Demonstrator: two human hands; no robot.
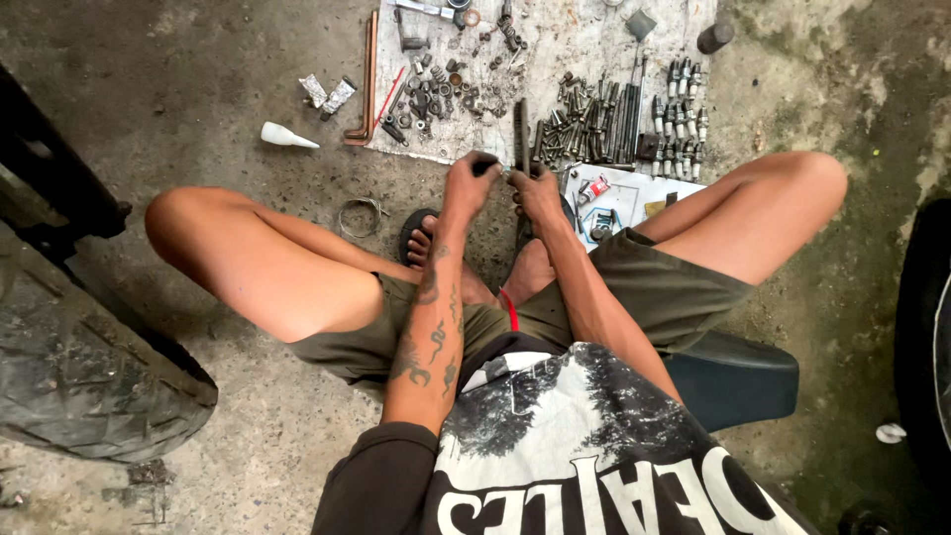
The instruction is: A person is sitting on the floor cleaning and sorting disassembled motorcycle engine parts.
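I sit low over a concrete floor with my knees spread. My left hand is closed around a small dark part, held just above my feet. My right hand is right beside it, fingers pinched on a small piece that is too small to identify. Both hands hover at the near edge of a pale cloth covered with several bolts, sockets and nuts. A long dark metal bar lies just beyond my fingers.
A tyre fills the left edge and another dark wheel the right. A white nozzle, two small tubes, an orange L-shaped bar and a wire ring lie on the floor. A paper sheet holds a small red-capped tube.
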